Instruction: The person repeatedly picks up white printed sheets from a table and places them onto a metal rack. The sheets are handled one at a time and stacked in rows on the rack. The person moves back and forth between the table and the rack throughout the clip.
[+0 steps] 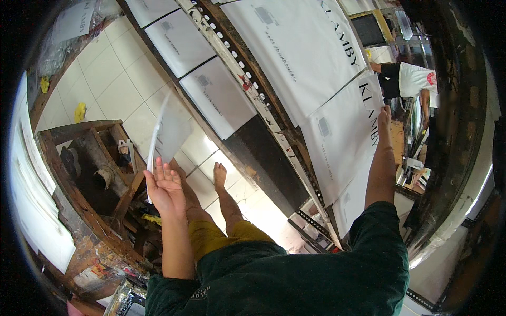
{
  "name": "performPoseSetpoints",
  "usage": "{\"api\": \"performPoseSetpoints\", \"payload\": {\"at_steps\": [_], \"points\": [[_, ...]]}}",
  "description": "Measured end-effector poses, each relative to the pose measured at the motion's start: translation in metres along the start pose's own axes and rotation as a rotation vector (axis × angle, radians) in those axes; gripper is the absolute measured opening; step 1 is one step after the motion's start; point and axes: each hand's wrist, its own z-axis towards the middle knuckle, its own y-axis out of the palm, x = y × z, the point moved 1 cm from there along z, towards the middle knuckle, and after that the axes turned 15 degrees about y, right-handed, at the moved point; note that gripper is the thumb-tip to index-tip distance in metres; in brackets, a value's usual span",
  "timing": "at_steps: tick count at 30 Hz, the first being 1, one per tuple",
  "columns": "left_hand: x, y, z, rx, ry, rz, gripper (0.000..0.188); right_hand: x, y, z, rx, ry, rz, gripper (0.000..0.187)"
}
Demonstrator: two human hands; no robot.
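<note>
My left hand (166, 185) is raised at the left, holding a thin white sheet (167, 129) by its lower edge between the fingers; the sheet stands nearly edge-on above the tiled floor. My right hand (384, 117) reaches far out and lies flat on a large white printed bag (342, 137) with black lettering, spread on the long dark table (263, 152). More white bags (295, 47) lie in a row along that table.
A rough wooden crate (84, 174) with paint-stained tools stands at the left on white floor tiles (113, 79). Smaller white sheets (219, 97) lie on a lower shelf. Another person in a black and white shirt (408, 79) works at the far right. My bare feet (220, 174) stand on the tiles.
</note>
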Motion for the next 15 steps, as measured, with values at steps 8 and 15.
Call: {"api": "performPoseSetpoints", "payload": {"at_steps": [8, 15], "points": [[-0.003, -0.013, -0.005, 0.081, -0.054, 0.012, 0.033, -0.012, 0.010, 0.005, 0.046, 0.107, -0.079, 0.021], [0.012, 0.002, -0.003, 0.008, -0.061, -0.035, 0.036, -0.046, 0.005, -0.023, 0.353, 0.193, -0.386, 0.041]]}}
